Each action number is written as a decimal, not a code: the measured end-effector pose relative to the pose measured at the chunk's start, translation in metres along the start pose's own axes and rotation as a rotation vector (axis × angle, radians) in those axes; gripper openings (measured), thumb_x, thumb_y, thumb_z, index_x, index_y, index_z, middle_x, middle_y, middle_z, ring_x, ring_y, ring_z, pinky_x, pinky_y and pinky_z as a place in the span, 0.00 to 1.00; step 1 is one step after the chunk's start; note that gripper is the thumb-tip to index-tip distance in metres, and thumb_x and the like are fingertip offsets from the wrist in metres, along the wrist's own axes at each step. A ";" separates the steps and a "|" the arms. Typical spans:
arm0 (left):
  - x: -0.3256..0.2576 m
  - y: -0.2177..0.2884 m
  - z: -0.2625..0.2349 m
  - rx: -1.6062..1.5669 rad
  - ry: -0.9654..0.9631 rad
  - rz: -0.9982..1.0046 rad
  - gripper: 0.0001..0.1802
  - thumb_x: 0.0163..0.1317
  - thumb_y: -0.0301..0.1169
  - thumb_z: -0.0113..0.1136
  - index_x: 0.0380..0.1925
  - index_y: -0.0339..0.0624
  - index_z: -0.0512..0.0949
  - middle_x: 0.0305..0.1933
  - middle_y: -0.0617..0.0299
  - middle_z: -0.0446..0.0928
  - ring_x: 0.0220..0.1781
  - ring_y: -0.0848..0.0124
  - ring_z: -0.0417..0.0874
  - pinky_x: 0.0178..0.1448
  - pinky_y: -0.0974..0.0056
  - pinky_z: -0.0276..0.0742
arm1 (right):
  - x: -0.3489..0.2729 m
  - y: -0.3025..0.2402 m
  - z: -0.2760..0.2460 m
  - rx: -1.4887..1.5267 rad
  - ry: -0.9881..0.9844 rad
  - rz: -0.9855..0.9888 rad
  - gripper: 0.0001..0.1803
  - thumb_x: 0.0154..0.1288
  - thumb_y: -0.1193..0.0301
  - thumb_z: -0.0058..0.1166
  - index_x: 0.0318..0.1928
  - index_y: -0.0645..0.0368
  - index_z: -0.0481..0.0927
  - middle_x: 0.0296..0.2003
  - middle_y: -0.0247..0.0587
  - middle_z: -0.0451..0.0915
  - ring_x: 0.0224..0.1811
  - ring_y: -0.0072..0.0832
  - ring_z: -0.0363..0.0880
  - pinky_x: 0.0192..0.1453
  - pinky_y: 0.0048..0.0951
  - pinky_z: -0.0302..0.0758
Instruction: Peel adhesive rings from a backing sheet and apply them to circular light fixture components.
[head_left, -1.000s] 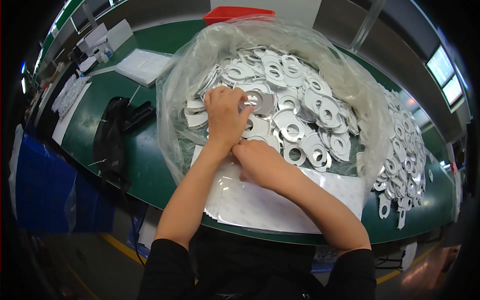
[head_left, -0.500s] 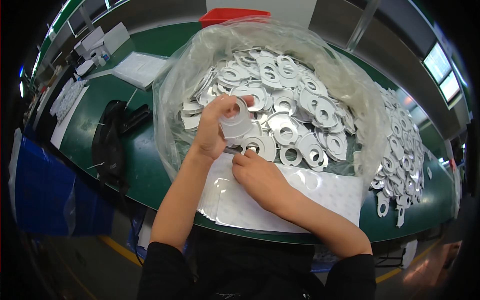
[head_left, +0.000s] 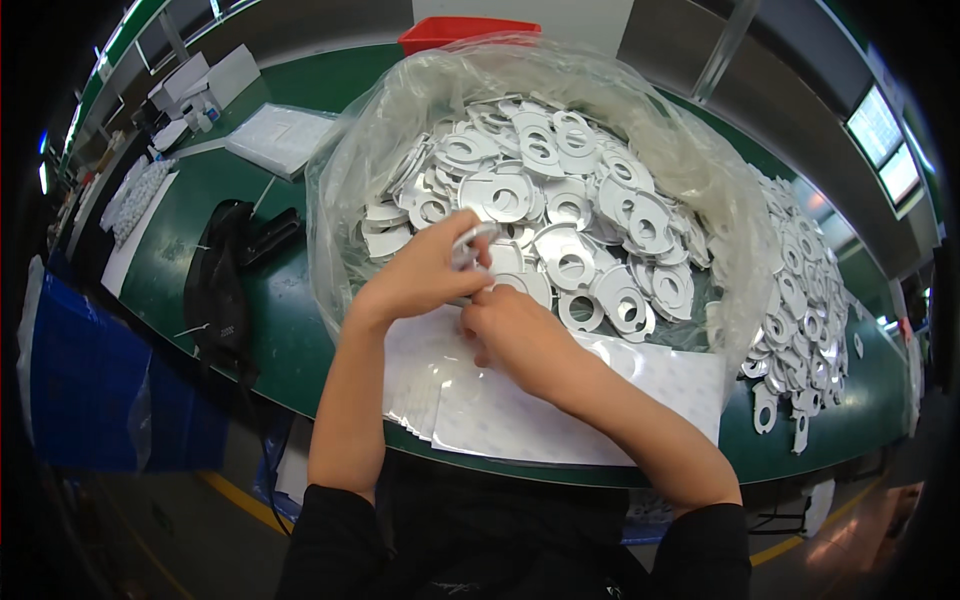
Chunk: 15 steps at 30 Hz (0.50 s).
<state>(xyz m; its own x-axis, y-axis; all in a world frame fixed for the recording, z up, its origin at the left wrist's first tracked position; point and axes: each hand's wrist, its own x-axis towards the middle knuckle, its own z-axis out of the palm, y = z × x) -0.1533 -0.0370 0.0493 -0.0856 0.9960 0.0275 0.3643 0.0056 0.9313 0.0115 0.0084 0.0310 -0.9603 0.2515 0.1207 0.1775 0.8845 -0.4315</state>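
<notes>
My left hand (head_left: 425,272) is closed around a flat white part with a round hole (head_left: 466,250), now seen nearly edge-on between thumb and fingers. Just below it, my right hand (head_left: 515,335) has its fingers pinched together close to the part's lower end. Whatever the right fingertips hold is hidden. Under both hands lie overlapping glossy white sheets (head_left: 560,425) along the table's front edge. Beyond them a large clear plastic bag (head_left: 335,215) lies open, filled with a heap of similar flat white ring-shaped parts (head_left: 565,210).
A second heap of the parts (head_left: 800,310) covers the table's right side. To the left are a black tool-like object with a cable (head_left: 220,290) and a bagged white stack (head_left: 280,138). A red bin (head_left: 468,30) stands behind the bag on the green table (head_left: 160,265).
My left hand has lowered and turned, tilting the part from face-on to nearly edge-on. My right hand has shifted slightly up, and the two hands are closer together.
</notes>
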 end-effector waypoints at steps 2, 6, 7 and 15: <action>-0.006 -0.003 -0.007 0.077 -0.101 0.031 0.15 0.49 0.28 0.64 0.33 0.40 0.69 0.34 0.63 0.75 0.35 0.72 0.76 0.40 0.68 0.73 | -0.007 -0.005 0.005 -0.060 -0.046 0.035 0.08 0.46 0.77 0.58 0.31 0.62 0.77 0.33 0.44 0.76 0.40 0.41 0.74 0.45 0.37 0.73; -0.015 0.001 0.000 0.382 -0.316 -0.007 0.15 0.40 0.23 0.61 0.29 0.38 0.67 0.25 0.56 0.74 0.29 0.61 0.77 0.35 0.62 0.71 | -0.019 -0.001 0.010 -0.051 0.110 -0.044 0.07 0.48 0.74 0.57 0.30 0.61 0.75 0.32 0.42 0.73 0.39 0.38 0.72 0.42 0.36 0.73; -0.014 -0.001 0.004 0.467 -0.284 0.000 0.16 0.39 0.23 0.61 0.30 0.38 0.66 0.25 0.55 0.75 0.30 0.58 0.77 0.34 0.60 0.71 | -0.022 -0.002 0.010 -0.050 0.109 -0.045 0.07 0.48 0.74 0.57 0.30 0.61 0.75 0.32 0.42 0.73 0.39 0.38 0.72 0.42 0.36 0.73; -0.018 0.008 0.001 0.621 -0.234 -0.040 0.20 0.34 0.24 0.62 0.30 0.37 0.67 0.24 0.53 0.76 0.30 0.54 0.78 0.34 0.58 0.71 | -0.064 -0.044 -0.062 0.548 -0.117 -0.194 0.07 0.55 0.76 0.59 0.32 0.59 0.73 0.30 0.39 0.73 0.34 0.35 0.74 0.37 0.31 0.72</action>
<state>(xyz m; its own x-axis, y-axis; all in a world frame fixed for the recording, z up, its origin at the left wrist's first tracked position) -0.1483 -0.0551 0.0563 0.0677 0.9867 -0.1478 0.8378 0.0242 0.5454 0.0784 -0.0221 0.0972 -0.9870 0.0333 0.1574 -0.1105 0.5705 -0.8139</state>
